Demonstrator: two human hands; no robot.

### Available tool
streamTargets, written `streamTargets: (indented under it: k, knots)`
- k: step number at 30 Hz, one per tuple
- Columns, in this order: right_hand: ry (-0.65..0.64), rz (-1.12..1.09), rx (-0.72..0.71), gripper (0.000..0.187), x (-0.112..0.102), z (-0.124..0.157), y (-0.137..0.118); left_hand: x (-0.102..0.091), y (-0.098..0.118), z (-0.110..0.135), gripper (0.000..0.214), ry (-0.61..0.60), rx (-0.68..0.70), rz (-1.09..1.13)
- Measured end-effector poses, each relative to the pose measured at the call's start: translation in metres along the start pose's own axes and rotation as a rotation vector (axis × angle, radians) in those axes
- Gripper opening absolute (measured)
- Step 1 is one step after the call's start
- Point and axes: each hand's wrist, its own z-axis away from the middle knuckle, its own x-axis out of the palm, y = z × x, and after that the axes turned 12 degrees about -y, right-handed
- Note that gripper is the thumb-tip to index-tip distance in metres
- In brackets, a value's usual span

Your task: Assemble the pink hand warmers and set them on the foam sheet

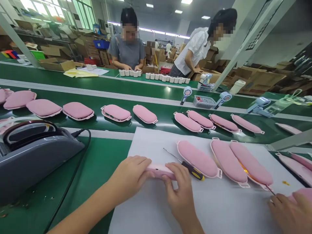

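Note:
Both my hands grip the ends of a pink oval padded case (159,171), held edge-on above a white sheet (146,146). A small dark slot shows in the middle of its rim. My left hand (133,174) is closed round the left end, thumb below and fingers on top. At the other end my right hand (179,187) pinches the case between thumb and fingers. Just beyond it lies a screwdriver (195,172) with a black and yellow handle, its tip pointing up-left. Another pink case (197,158) rests beside the screwdriver.
More pink cases (78,110) line the green conveyor (165,126). A grey machine (36,159) with a black cable stands at left. At right, a co-worker's hand (287,208) holds a thin tool by a case (251,162). Two people (128,48) work across the line.

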Motion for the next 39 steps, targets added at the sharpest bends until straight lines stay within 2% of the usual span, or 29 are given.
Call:
streamTargets:
  k: [6,9,12,15,18,22,25,28,34,39]
  knots:
    - [0.03,-0.029,-0.019,0.018,0.017,0.007,0.0,0.026,0.004,0.016,0.021,0.224,-0.038,-0.114]
    - [0.142,0.025,-0.011,0.019,0.023,0.004,-0.006,0.037,0.011,0.015,0.017,0.404,-0.099,-0.068]
    - [0.228,0.093,0.027,0.021,0.029,0.0,-0.013,0.046,0.014,0.011,0.018,0.511,-0.159,-0.004]
    - [0.208,0.112,0.069,0.019,0.03,-0.002,-0.017,0.049,0.014,0.009,0.017,0.51,-0.171,0.024]
    - [0.119,0.078,0.1,0.017,0.026,-0.002,-0.017,0.048,0.013,0.01,0.016,0.491,-0.152,0.014]
    - [0.032,0.057,0.069,0.015,0.026,-0.003,-0.014,0.048,0.011,0.011,0.015,0.499,-0.124,-0.018]
    - [0.095,0.124,0.0,0.014,0.031,-0.003,-0.012,0.048,0.01,0.01,0.014,0.512,-0.093,-0.001]
    - [0.151,0.204,-0.009,0.015,0.038,-0.003,-0.013,0.048,0.01,0.008,0.015,0.528,-0.111,0.054]
    - [0.167,0.168,0.133,0.012,0.041,-0.009,-0.021,0.051,0.011,0.003,0.013,0.537,-0.175,0.038]
    - [0.035,0.123,-0.038,0.018,0.031,-0.005,-0.006,0.051,0.011,0.01,0.015,0.499,-0.141,-0.007]
